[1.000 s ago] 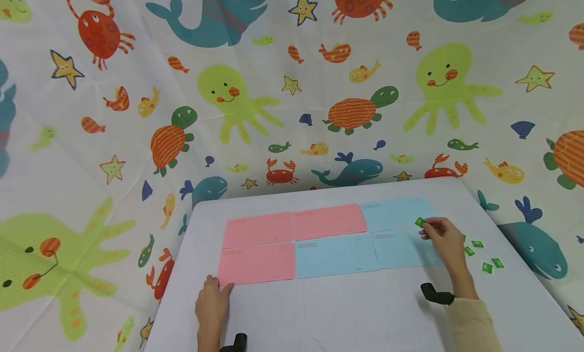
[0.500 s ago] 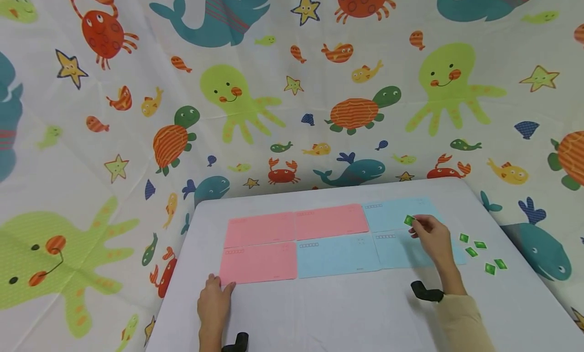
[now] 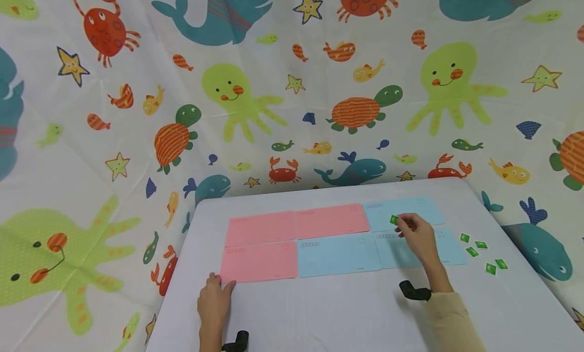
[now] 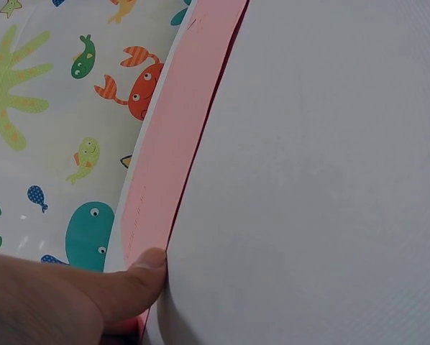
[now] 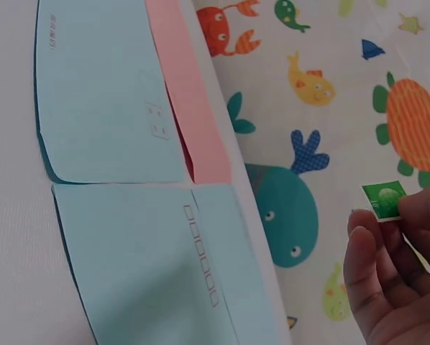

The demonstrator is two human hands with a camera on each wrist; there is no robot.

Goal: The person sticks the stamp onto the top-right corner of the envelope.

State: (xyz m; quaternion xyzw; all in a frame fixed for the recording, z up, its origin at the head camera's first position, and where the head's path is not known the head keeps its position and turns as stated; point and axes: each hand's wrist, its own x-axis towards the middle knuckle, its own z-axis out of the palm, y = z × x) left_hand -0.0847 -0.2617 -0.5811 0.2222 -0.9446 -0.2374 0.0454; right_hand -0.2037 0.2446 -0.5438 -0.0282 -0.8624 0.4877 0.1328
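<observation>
My right hand (image 3: 418,236) pinches a small green stamp (image 5: 385,200) between thumb and fingertips. In the head view it hovers above two blue envelopes at the right, the back one (image 3: 426,209) and the front one (image 3: 444,253). At the other end, my left hand (image 3: 213,302) rests at the near left corner of the front pink envelope (image 3: 260,263). In the left wrist view its thumb (image 4: 152,260) lies along that envelope's edge; the other fingers are mostly hidden. Several more green stamps (image 3: 481,245) lie loose on the table to the right.
Two more pink envelopes (image 3: 260,229) (image 3: 333,221) lie in the back row, and another blue envelope (image 3: 337,255) in the front middle. All lie edge to edge on the white table (image 3: 337,316). A sea-animal curtain (image 3: 319,83) hangs behind and at the sides.
My right hand has moved left over the blue envelopes with the stamp in its fingers, away from the loose stamps. The left hand stays at the pink envelope's corner.
</observation>
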